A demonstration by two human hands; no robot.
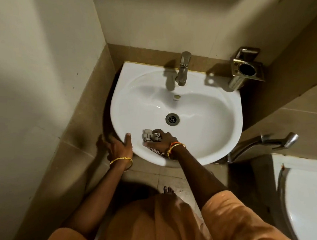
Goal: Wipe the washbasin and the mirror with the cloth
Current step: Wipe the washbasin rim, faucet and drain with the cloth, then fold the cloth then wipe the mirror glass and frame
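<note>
**Two hands on the sink, one cloth in the bowl**

Two bare hands are busy at the white oval ceramic washbasin (206, 123), seen from straight above. Right hand (161, 139) sits inside the bowl at about 6 o'clock from the round metal drain (172, 119), and its grip is bunched tight around a crumpled grey-and-white patterned cloth (150, 135). Part of the cloth pokes out past the fingers toward the drain, and another bit trails under the wrist against the front wall of the bowl. Cloth is touching the porcelain, near the drain but not on it.

Left hand (119, 147) is at roughly 7 o'clock on the basin, grip wrapped over the front rim with the thumb lying on top of the white edge and the fingers going underneath, so I can't see them properly. Gold bangles on both wrists, plus orange ones on the right.

Brushed metal tap (183, 69) stands at 12 o'clock on the back ledge. Square brass-coloured tumbler holder (246, 69) is fixed on the wall at about 1 o'clock. White toilet seat lid (305, 203) is off at 4 o'clock. No mirror visible from this angle.
</note>
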